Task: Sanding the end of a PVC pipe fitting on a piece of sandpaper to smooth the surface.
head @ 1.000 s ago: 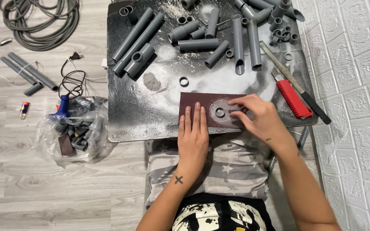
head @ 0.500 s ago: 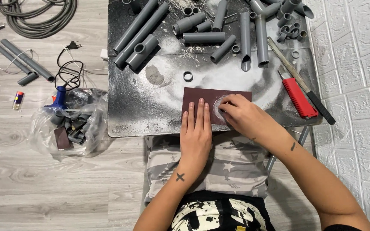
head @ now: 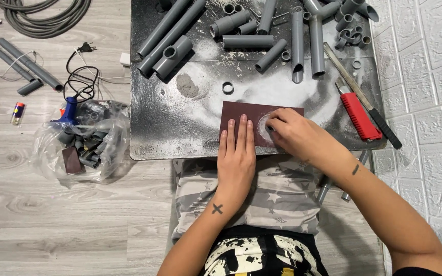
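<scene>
A dark red-brown sandpaper sheet (head: 282, 109) lies on the dusty black table (head: 170, 128), near its front edge. My left hand (head: 236, 153) lies flat on the sheet's left half, fingers together, and pins it down. My right hand (head: 295, 135) rests on the right half. Its fingertips press a small grey ring (head: 269, 128) against a pale worn circle on the paper. The fingers hide most of the ring.
A loose grey ring (head: 227, 88) sits just beyond the sheet. Several grey pipes and fittings (head: 172, 30) fill the table's back. A red-handled saw (head: 359, 115) lies at the right. A plastic bag of parts (head: 78, 148), a blue glue gun (head: 69, 110) and hoses (head: 47, 18) are on the floor.
My right hand has slid left across the sandpaper with the ring, which its fingers now cover. My left hand has stayed flat on the sheet. The view has shifted slightly.
</scene>
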